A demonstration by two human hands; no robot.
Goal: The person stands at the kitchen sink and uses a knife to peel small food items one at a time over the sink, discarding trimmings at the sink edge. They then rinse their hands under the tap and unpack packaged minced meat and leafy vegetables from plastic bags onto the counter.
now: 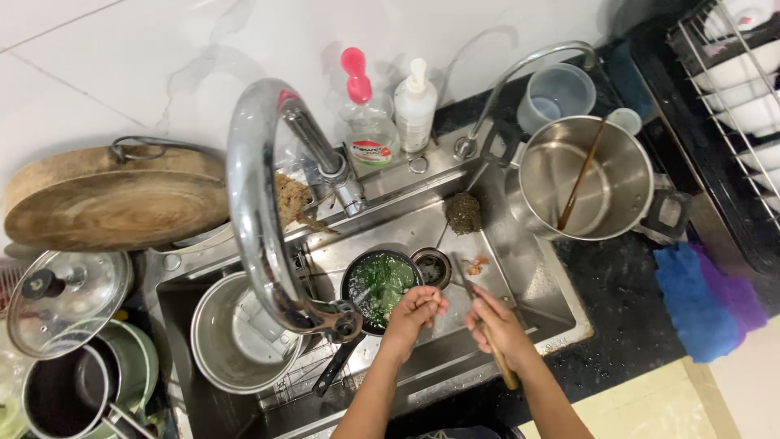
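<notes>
While left hand (416,310) steadies pan (379,280) rim, right hand (497,325) clamped on stick (497,351); scrape greens (382,284) gently, pan level over sink (455,358).

The sink (536,301) is crowded. The big curved tap (256,195) hangs over its middle and blocks the way from 9 o'clock. A metal bowl (236,337) fills the floor at 8 o'clock. A small black pan (378,284) of green bits sits at the center, with the drain (431,267) just beside it. Bare floor is seen at 3 o'clock and 5 o'clock. A tall steel pot (581,179) stands on the rim at 2 o'clock.
</notes>
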